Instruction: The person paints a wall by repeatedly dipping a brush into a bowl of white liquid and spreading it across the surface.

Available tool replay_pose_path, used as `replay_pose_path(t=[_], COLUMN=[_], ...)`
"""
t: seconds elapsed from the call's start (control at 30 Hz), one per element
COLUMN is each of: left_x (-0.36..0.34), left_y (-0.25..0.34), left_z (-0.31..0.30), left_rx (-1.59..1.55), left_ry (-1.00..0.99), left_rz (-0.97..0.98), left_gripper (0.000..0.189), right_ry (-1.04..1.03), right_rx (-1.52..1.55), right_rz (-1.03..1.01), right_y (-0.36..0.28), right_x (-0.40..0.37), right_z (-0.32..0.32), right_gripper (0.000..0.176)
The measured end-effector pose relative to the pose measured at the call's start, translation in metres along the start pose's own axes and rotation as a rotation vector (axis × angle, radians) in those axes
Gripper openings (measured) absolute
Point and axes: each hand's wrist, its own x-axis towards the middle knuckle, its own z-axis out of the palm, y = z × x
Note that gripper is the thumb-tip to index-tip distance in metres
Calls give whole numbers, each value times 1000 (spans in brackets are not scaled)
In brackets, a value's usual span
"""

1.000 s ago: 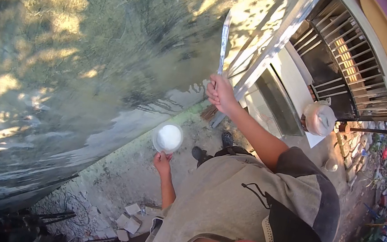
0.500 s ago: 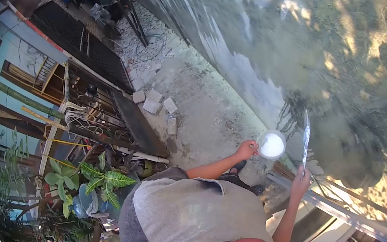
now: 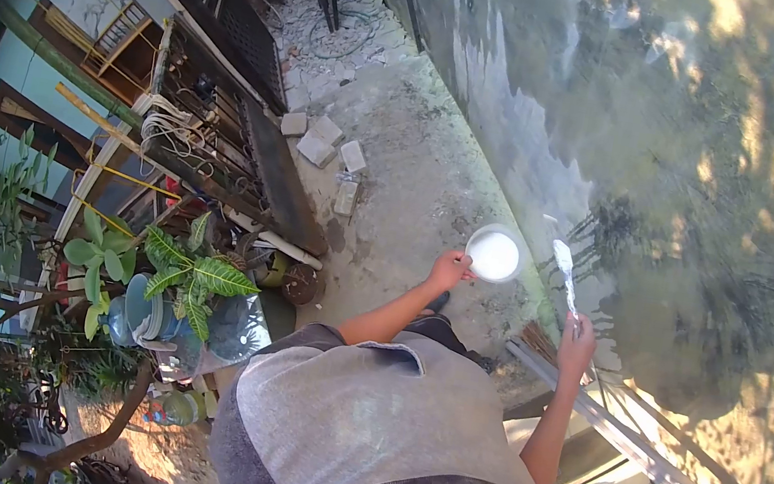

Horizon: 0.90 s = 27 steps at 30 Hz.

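Observation:
My left hand (image 3: 449,269) is closed on the rim of a round, pale tub (image 3: 514,268) with white paint (image 3: 493,256) in it, held out in front of my body. To its right, my right hand (image 3: 577,345) grips the lower end of a paintbrush (image 3: 567,277). White paint coats the brush, and its head points away from me, in front of the wall. The grey wall (image 3: 643,161) has pale streaks, dark wet-looking patches and shadows across it.
Loose pale blocks (image 3: 320,142) lie on the concrete floor (image 3: 410,160). A dark metal gate (image 3: 278,174) and leafy plants (image 3: 199,275) stand to the left. Long pale boards (image 3: 629,438) lean at the lower right, close to my right arm.
The view has swung, so both hands, the tub and the brush appear further left. The brush has turned from nearly edge-on to show its white head, tipped more to the left.

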Motion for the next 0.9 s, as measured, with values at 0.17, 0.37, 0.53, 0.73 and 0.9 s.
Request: replay_pose_path(t=[0.17, 0.37, 0.53, 0.73, 0.9], left_x=[17, 53, 91, 134, 167], left_y=[10, 22, 38, 46, 59], left_z=[-31, -74, -126, -198, -262], left_rx=[-18, -14, 42, 16, 73], left_ry=[66, 40, -32, -66, -2], left_rz=[-7, 3, 58, 66, 107], left_gripper=[22, 20, 21, 21, 22], right_ry=[-97, -168, -155, -244, -268], right_rx=[-64, -132, -197, -374, -428], right_rz=[-126, -157, -116, -105, -165], right_y=[-39, -99, -140, -206, -260], right_x=[-3, -2, 6, 23, 45], right_z=[28, 83, 146, 214, 270], right_gripper=[25, 25, 26, 30, 29])
